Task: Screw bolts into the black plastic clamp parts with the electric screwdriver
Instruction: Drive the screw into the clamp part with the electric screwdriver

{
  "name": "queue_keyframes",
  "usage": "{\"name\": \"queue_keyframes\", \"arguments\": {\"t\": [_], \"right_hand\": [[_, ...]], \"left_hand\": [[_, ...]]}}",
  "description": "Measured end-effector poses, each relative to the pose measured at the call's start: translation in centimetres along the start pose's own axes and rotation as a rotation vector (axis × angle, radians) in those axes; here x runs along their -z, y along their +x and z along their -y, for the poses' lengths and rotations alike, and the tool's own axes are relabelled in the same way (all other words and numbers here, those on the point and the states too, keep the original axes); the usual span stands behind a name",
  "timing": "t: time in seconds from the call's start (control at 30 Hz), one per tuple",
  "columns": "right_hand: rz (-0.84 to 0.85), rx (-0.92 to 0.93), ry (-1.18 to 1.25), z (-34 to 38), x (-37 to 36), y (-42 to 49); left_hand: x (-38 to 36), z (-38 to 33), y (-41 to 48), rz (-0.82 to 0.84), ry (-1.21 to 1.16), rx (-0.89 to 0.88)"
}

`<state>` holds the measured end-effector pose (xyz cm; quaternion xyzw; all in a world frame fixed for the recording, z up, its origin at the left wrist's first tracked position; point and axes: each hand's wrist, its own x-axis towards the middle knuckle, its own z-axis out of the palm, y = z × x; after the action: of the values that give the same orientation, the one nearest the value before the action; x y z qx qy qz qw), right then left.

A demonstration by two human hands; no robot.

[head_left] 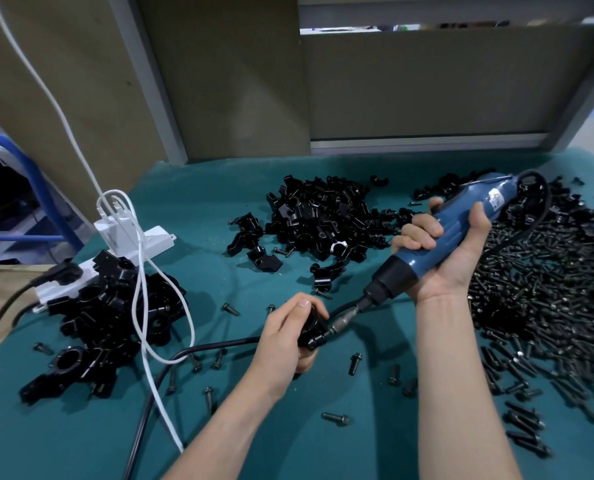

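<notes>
Low in the view, the left hand [288,336] holds a black plastic clamp part [312,332], a small glossy piece with a rounded body and a squared lug that faces the tool. The electric screwdriver [437,237], blue-bodied with a black nose, slants down from the upper right. Its metal bit [344,322] meets that lug.

Both are held just above a teal mat [288,445], where loose bolts [335,418] lie scattered nearest the viewer. A black cord [191,351] and a white cable [143,306] cross the mat on the left. Further back, one heap of clamp parts [108,317] lies against a white power strip [129,244], a second heap [323,216] sits mid-table, and a wide spread of dark bolts [538,289] covers the right. Behind stand brown panels [236,81] in grey frames.

The left hand's fingers curl tightly round the clamp part, thumb on top. The right hand [451,258] wraps the screwdriver's body, palm towards the camera, fingers closed over it.
</notes>
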<state>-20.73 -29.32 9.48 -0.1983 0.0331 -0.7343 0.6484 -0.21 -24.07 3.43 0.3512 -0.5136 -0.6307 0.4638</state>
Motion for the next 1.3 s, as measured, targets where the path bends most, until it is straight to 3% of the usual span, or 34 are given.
{"name": "queue_keyframes", "arguments": {"t": [0.23, 0.33, 0.53, 0.6, 0.77, 0.93, 1.2, 1.3], "right_hand": [[0.006, 0.017, 0.055, -0.2, 0.1, 0.1], [0.078, 0.025, 0.129, -0.6, -0.2, 0.2], [0.242, -0.047, 0.230, -0.8, -0.7, 0.3], [0.215, -0.052, 0.252, -0.8, -0.5, 0.3], [-0.012, -0.033, 0.095, -1.0, 0.1, 0.2], [-0.061, 0.004, 0.066, -1.1, 0.0, 0.0], [0.240, -0.040, 0.268, -1.3, -0.8, -0.1], [0.275, -0.061, 0.266, -1.2, -0.9, -0.1]], "left_hand": [[-0.3, -0.1, -0.2, -0.034, -0.099, 0.050], [-0.3, -0.2, -0.1, -0.045, -0.258, 0.138], [-0.4, -0.7, -0.2, -0.010, -0.316, 0.181], [-0.4, -0.8, -0.3, 0.006, -0.332, 0.177], [-0.2, -0.6, -0.2, 0.005, -0.079, 0.055], [-0.2, -0.5, 0.0, -0.021, -0.084, 0.057], [0.4, -1.1, -0.1, -0.012, -0.229, 0.193], [0.2, -1.4, -0.3, 0.018, -0.210, 0.196]]}}
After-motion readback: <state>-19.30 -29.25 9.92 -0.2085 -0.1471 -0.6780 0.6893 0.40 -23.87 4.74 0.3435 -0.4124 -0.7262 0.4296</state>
